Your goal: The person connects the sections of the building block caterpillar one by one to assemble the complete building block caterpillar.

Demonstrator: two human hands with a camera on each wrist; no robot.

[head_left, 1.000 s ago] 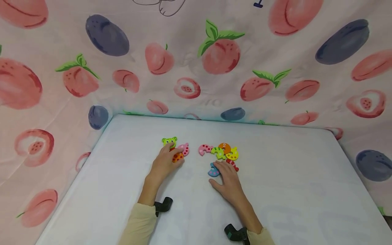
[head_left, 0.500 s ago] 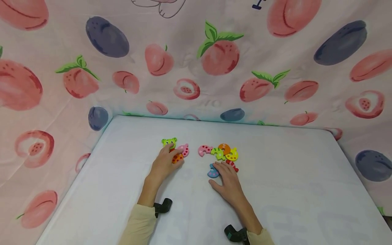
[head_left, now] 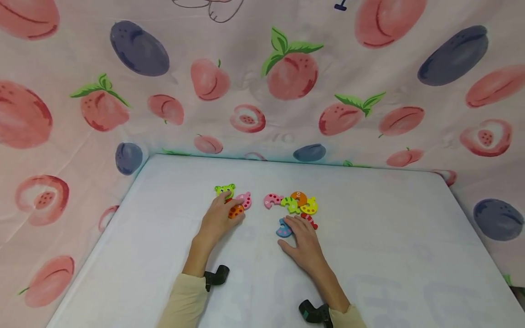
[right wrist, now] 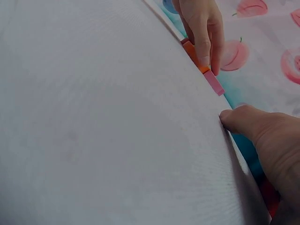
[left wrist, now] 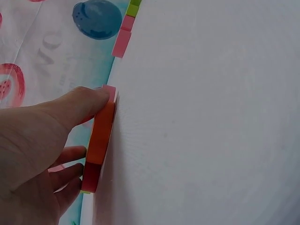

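Observation:
My left hand (head_left: pixel 217 220) grips an orange, dark-spotted puzzle piece (head_left: pixel 235 211) in the head view, with thumb and fingertips at its edges. A green frog-faced piece (head_left: pixel 224 190) and a pink spotted piece (head_left: pixel 246 200) adjoin it; a red piece (left wrist: pixel 91 177) shows at its end in the left wrist view. My right hand (head_left: pixel 304 243) rests its fingertips between a blue spotted piece (head_left: pixel 283 229) and a red striped piece (head_left: pixel 310 220), thumb spread away from both. The fingers partly cover these two pieces.
Beyond the right hand lie a pink piece (head_left: pixel 272 200), a green striped piece (head_left: pixel 290 205), an orange numbered piece (head_left: pixel 299 198) and a yellow piece (head_left: pixel 309 207), close together. A fruit-patterned cloth (head_left: pixel 246 82) hangs behind the white table (head_left: pixel 389 255).
Both hands hold nearly the same pose over the same pieces. The whole head view has shifted slightly to the left.

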